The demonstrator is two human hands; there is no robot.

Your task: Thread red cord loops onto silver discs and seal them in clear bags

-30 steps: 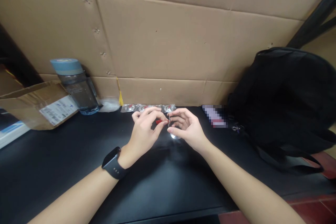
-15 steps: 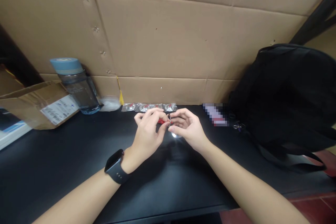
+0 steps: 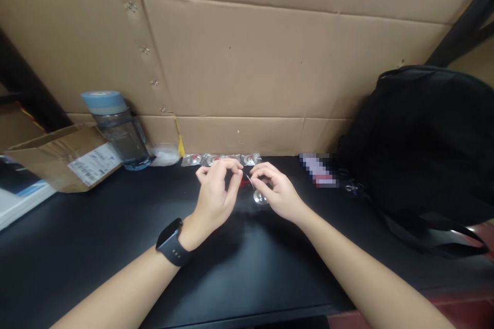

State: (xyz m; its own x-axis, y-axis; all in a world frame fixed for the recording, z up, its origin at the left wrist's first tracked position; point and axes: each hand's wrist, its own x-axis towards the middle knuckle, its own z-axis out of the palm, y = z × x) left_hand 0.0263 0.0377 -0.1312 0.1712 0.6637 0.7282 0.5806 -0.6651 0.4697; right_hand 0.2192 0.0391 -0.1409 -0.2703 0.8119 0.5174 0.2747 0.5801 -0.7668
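My left hand (image 3: 218, 190), with a dark watch on its wrist, is closed in a pinch of thumb and forefinger. Opposite it, my right hand (image 3: 276, 190) pinches one end of a thin, dark and silvery strip (image 3: 249, 180). The strip spans the small gap between the two sets of fingertips; whether the left fingers grip its other end is hard to see. Below the right fingertips is a shiny round metal disc (image 3: 260, 197), partly covered by that hand. Something thin and red (image 3: 244, 183) shows between the hands, its shape unclear.
Several round metal pieces in clear wrappers (image 3: 222, 159) lie along the cardboard wall (image 3: 239, 72). A water bottle (image 3: 121, 133), a cardboard box (image 3: 65, 159) and a clear plastic bag (image 3: 165, 155) stand left on the black table (image 3: 247, 277). A black backpack (image 3: 420, 154) occupies the right.
My fingertips have drawn slightly apart, and the thin strip now slants between them. More of the metal disc shows beneath my right hand. The whole view has shifted a little.
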